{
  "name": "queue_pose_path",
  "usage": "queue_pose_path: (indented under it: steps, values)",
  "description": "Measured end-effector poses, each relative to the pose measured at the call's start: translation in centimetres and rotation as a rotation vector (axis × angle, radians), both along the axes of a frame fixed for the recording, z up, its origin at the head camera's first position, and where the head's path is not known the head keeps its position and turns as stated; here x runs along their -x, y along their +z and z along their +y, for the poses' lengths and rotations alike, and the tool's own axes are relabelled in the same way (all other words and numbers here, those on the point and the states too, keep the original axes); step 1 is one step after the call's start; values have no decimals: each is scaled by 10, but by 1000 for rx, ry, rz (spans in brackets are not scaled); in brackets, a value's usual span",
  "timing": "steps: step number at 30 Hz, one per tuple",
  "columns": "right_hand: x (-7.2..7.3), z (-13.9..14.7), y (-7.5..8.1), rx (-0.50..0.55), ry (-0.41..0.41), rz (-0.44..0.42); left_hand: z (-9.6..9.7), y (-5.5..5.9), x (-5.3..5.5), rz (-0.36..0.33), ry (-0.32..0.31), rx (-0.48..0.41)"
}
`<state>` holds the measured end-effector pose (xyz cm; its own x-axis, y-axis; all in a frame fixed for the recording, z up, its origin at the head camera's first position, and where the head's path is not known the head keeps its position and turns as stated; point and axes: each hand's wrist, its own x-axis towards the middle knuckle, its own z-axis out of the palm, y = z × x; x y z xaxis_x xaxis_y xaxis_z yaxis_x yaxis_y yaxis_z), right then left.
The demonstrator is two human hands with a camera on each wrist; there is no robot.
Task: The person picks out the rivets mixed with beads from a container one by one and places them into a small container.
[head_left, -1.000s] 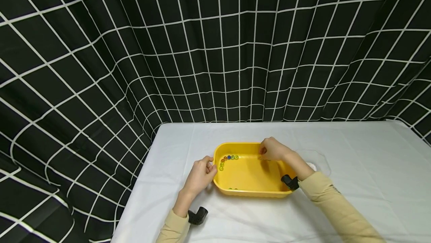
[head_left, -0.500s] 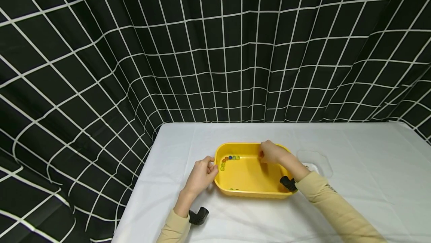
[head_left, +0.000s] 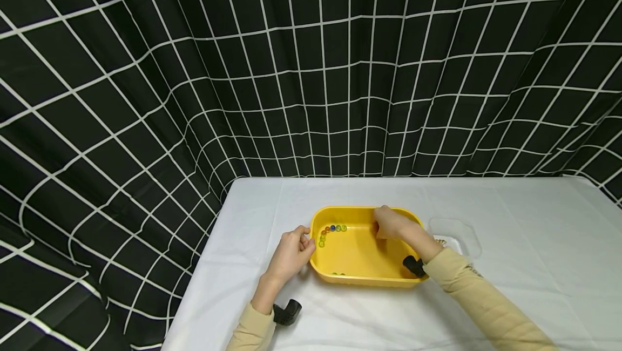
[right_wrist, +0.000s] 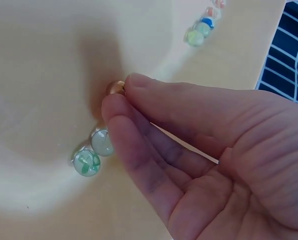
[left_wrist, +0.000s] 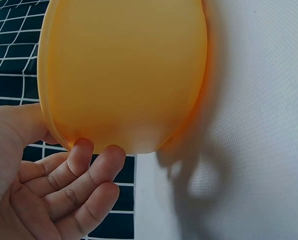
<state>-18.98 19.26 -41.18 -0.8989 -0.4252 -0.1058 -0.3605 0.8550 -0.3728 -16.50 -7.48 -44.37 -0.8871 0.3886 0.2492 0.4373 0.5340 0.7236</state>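
Note:
A yellow plastic tub (head_left: 357, 254) stands on the white-covered table. At its left end my left hand (head_left: 288, 256) grips the rim; in the left wrist view the fingertips (left_wrist: 108, 159) lie against the outer wall, with the thumb partly hidden behind the rim. Inside the tub, near the far wall, my right hand (head_left: 392, 224) pinches a copper-orange marble (right_wrist: 116, 88) between thumb and fingers. Close beside those fingers lie a clear marble (right_wrist: 102, 143) and a green-swirled marble (right_wrist: 87, 162). A curved row of coloured marbles, including a blue marble (head_left: 332, 228), lies along the far left corner.
Partly behind the right forearm, a clear plastic container (head_left: 466, 235) sits right of the tub, with small gold-coloured things (head_left: 440, 241) showing in it. More green marbles (head_left: 338, 274) peek over the near wall. A black gridded curtain (head_left: 340, 97) hangs behind the table.
My right hand has dipped slightly lower into the tub along the far wall. My left hand keeps its grip on the rim. The view has shifted a little.

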Motion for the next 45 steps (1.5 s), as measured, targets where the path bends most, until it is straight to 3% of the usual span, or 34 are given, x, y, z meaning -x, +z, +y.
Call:
queue_pose_path:
  steps: [11, 45]
  values:
    - [1, 1, -5, -35, 25, -16, 0, -1, 0, 9, 1, -1]
    - [-1, 5, 2, -42, 55, -51, 0, -1, 0, 10, -2, 1]
